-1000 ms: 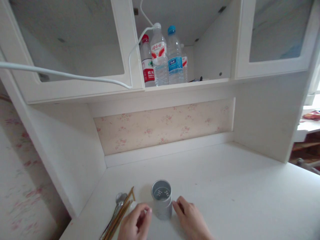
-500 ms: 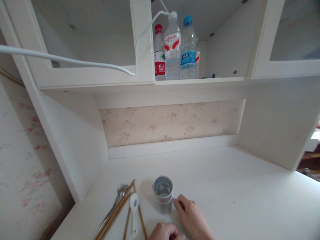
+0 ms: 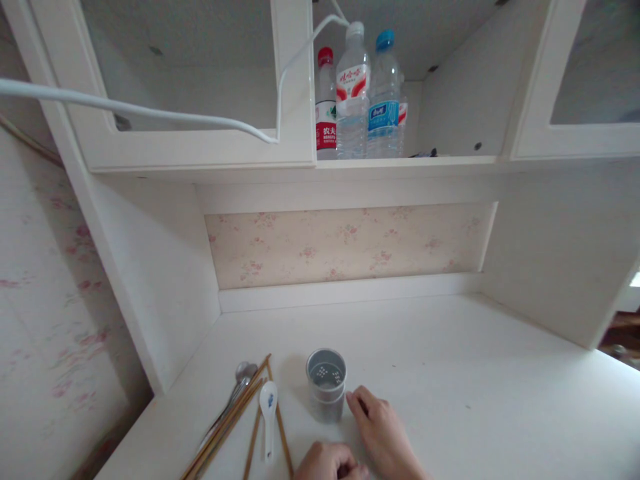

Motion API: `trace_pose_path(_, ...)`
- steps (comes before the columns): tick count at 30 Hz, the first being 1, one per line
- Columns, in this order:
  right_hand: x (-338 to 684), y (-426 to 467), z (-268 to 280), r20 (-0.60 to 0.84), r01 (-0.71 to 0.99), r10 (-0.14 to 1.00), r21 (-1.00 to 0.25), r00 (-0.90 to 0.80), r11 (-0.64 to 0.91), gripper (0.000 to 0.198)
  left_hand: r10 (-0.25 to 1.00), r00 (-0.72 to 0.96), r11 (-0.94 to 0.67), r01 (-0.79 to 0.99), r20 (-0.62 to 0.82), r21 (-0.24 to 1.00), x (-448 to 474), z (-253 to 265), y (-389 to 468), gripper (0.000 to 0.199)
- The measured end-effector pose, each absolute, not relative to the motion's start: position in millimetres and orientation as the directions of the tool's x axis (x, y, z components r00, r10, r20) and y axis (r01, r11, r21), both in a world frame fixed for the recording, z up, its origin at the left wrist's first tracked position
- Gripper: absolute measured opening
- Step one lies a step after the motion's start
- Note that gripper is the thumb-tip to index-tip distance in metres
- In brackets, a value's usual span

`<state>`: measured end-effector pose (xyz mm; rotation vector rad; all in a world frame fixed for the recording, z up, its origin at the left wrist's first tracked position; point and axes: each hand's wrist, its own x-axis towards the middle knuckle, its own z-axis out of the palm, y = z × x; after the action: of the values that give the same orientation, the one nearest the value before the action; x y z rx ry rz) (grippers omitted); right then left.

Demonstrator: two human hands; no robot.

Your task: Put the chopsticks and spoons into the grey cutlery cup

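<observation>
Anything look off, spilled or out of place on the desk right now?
Nothing spilled or damaged. The utensil holder stands upright but empty, while chopsticks, a metal spoon and a white spoon lie loose and fanned out beside it. A white cable hangs across the cabinet door.

My right hand point(image 3: 383, 437) rests by a dull grey metal cup point(image 3: 326, 393) with a perforated bottom, beside brown wooden chopsticks point(image 3: 235, 420), a glossy white ceramic spoon point(image 3: 269, 413) and a shiny metal spoon point(image 3: 243, 375) on the smooth matt white desk point(image 3: 450, 373).
</observation>
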<state>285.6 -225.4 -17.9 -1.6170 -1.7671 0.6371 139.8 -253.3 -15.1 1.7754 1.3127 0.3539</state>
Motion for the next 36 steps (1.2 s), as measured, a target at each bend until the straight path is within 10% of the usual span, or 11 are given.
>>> trace_pose_path(27, 287.7, -229.3, -14.0, 0.150, 0.665, 0.987, -0.732, -0.055, 0.148, 0.032, 0.876, 0.476, -0.198, 0.501, -0.077, 0.842, 130.8, -2.5, -270.8, 0.043)
trace_pose_path(36, 287.8, -227.3, -19.6, 0.241, 0.341, 0.970, -0.914, 0.019, 0.220, 0.045, 0.871, 0.484, -0.187, 0.491, -0.088, 0.851, 132.5, 15.3, -277.2, 0.038)
